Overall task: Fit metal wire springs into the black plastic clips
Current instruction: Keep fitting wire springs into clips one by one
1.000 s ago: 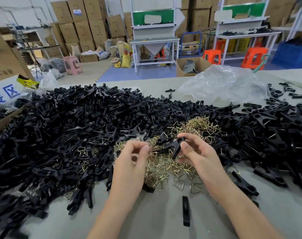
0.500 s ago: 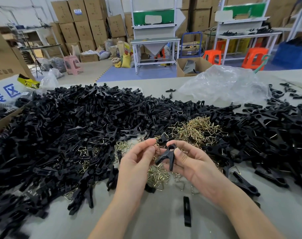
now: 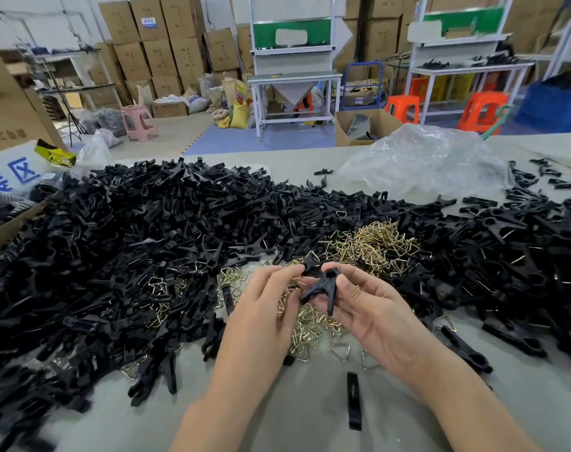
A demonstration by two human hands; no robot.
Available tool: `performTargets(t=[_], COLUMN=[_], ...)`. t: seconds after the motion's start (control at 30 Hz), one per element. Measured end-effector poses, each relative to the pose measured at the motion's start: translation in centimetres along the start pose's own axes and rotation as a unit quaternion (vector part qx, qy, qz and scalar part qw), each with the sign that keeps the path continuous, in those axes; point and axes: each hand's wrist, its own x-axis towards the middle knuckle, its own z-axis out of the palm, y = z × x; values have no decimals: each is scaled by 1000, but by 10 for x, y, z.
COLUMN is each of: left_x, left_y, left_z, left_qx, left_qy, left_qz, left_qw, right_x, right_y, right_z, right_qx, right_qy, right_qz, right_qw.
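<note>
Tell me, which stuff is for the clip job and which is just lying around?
For the job:
black clip in the right hand
pile of wire springs
heap of black clips

Just lying about:
clear plastic bag
pink stool
orange stool
cardboard boxes

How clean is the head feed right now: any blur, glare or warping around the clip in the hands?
Head view: light is even and shadows are soft. The black clip in the right hand reads sharp. In the same view, the clip pile smears at the lower left edge, wide-angle warping tilts the far white rack, and there is mild glare on the clear plastic bag.
</note>
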Motion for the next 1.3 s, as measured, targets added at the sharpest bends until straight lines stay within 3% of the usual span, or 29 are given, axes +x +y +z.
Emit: performTargets(t=[0.13, 0.2, 0.27, 0.4, 0.47, 0.6, 0.7, 0.9, 1.3], left_x=[0, 0, 1, 6, 7, 9, 7, 7, 5], left_y=[-4, -4, -2, -2, -1, 9, 13, 15, 19], left_z=[0, 1, 2, -2, -4, 0, 4, 8, 11], left_qx=[42, 15, -61, -226, -300, -469, -491, -533, -535], left_qy=[-11, 5, 40, 104, 82, 26, -4, 27, 56], left_qz=[46, 8, -81, -234, -267, -320, -333, -355, -360], left_qw=[998, 1000, 994, 940, 912, 823, 805, 768, 762], right_x=[-1, -1, -1, 2, 3, 4, 3, 2, 4], right_y=[0, 1, 2, 0, 1, 4, 5, 8, 13], right_z=[-2, -1, 1, -1, -3, -2, -1, -1, -3], right_qx=[-18, -32, -40, -19, 2, -19, -35, -35, -100], right_qy=[17, 10, 14, 73, 94, 92, 70, 58, 93], right_qz=[8, 10, -3, -30, -36, -39, -47, -54, -64], right_qw=[1000, 999, 999, 997, 995, 995, 996, 996, 989])
